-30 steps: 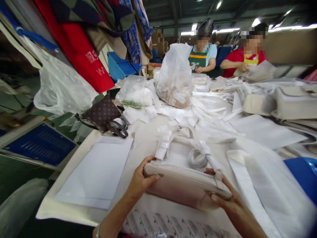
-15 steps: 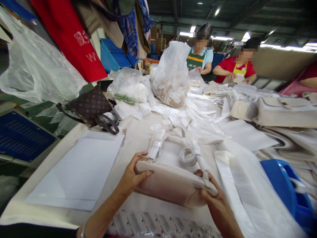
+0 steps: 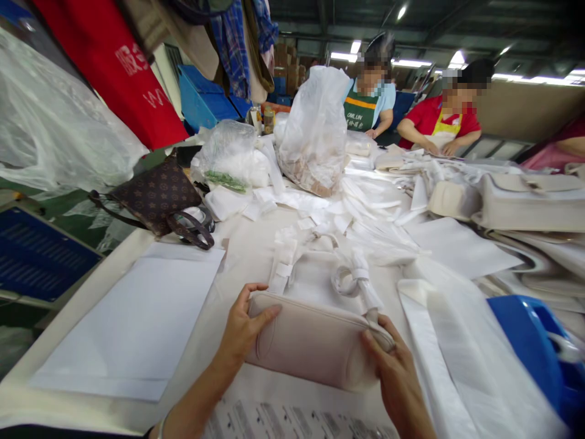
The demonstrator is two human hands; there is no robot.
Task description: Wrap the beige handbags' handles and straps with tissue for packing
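Pale handbag (image 3: 311,341) held at both ends; wrapping present on its straps, body uncovered.
We found the handbag at the near middle of the worktop (image 3: 244,253); we could not tell whether its underside touched the surface. White wrapping covered parts of the left strap (image 3: 282,268) and right strap (image 3: 360,277), so we judged that portion done. The body was bare, and we judged handling to be in progress; the amount left was not determinable. The left hand (image 3: 247,323) gripped the left end, thumb on the near face, fingers toward the far edge. The right hand (image 3: 390,360) gripped the right end, thumb likewise near. Both forearms angled inward from the near side. White sheets (image 3: 132,317) lay left; translucent plastic (image 3: 479,347) lay right.
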